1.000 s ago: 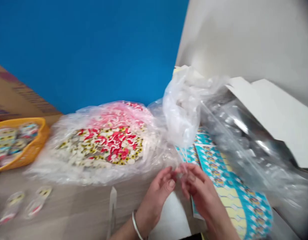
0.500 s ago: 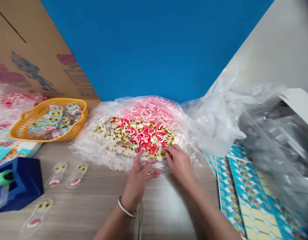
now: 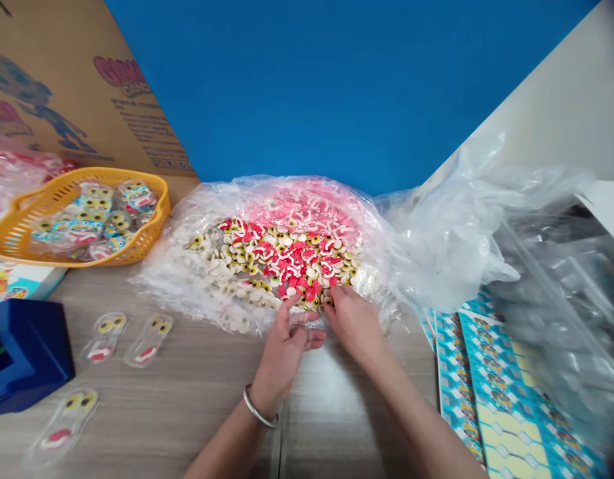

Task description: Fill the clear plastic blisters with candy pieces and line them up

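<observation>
A large clear plastic bag (image 3: 187,256) lies opened out, with a heap of small red-and-white mouth-shaped pieces (image 3: 291,256) and yellow-and-black eye pieces (image 3: 354,264) inside it. At the heap's front edge, my right hand (image 3: 354,322) has its thumb and fingertips closed together among the eye pieces. Whatever is between those fingertips is hidden. Just left of it, my left hand (image 3: 287,342) is turned partly palm up, thumb and fingers apart, close to the bag's near edge. A glint shows at its fingers; I cannot tell what it is. A bangle circles the left wrist.
Three clear plastic shells (image 3: 147,340) with eyes and a red mouth lie left. Behind them are a yellow basket (image 3: 157,216) of packed pieces and a blue tape dispenser (image 3: 47,359). Printed card sheets (image 3: 456,372) and grey plastic bags (image 3: 551,306) lie right; a blue panel (image 3: 336,93) stands behind.
My right hand has moved slightly, its fingertips deeper among the eye pieces. My left hand has shifted a little to the right. The camera view has moved slightly.
</observation>
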Motion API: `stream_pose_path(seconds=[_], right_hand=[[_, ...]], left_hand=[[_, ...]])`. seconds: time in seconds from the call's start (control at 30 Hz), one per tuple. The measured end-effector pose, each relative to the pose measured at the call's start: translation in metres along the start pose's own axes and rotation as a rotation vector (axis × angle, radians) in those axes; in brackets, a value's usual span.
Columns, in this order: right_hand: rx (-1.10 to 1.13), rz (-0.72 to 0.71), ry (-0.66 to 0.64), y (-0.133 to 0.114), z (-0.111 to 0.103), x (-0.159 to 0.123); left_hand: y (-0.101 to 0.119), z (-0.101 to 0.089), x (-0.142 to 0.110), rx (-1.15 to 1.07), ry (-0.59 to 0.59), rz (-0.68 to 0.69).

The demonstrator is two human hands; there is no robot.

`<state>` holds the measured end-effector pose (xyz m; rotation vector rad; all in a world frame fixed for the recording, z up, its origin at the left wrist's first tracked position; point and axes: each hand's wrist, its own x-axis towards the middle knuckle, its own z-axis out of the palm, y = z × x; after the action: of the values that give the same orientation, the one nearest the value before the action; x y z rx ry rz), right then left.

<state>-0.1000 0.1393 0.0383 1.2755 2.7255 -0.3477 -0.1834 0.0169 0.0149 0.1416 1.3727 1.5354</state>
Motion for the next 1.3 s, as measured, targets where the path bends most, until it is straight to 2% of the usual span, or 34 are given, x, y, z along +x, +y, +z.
stream_pose_path(seconds=[0.13,0.27,0.37,0.43,0.57,0.7,0.8,0.87,0.97,1.13,1.23,1.3], right_hand=[[0.160,-0.023,0.029,0.009,0.006,0.003],[0.544,-0.076,0.137,0.021,0.012,-0.005],[0.842,-0.142,0.095,0.017,0.014,-0.017],[0.917,-0.170,0.083,0.010,0.015,-0.024],[0.786,-0.254,0.257,0.001,0.017,-0.033],[0.453,-0.363,0.440,0.002,0.024,-0.041],[0.222,-0.456,0.521,0.004,0.030,-0.048],[0.153,-0.511,0.541,0.004,0.033,-0.051],[0.279,-0.495,0.500,0.003,0.035,-0.053],[0.729,-0.375,0.270,0.002,0.029,-0.053],[0.751,-0.213,0.233,0.000,0.022,-0.053],[0.671,-0.185,0.251,-0.001,0.018,-0.054]], left_hand=[[0.003,0.001,-0.001,0.035,-0.009,0.006],[-0.002,0.000,0.002,0.097,-0.047,0.040],[-0.007,0.001,0.006,0.159,-0.124,0.094],[-0.009,0.002,0.006,0.203,-0.166,0.116],[-0.007,0.005,0.002,0.174,-0.214,0.095],[-0.006,0.004,-0.003,-0.021,-0.239,0.041],[-0.009,0.003,-0.002,-0.031,-0.197,0.051],[-0.010,0.003,-0.002,-0.008,-0.157,0.061],[-0.009,0.003,-0.002,0.008,-0.125,0.053],[-0.006,0.005,-0.001,0.012,-0.120,0.053],[-0.008,0.006,-0.001,0.028,-0.111,0.057],[-0.009,0.007,-0.002,0.030,-0.084,0.061]])
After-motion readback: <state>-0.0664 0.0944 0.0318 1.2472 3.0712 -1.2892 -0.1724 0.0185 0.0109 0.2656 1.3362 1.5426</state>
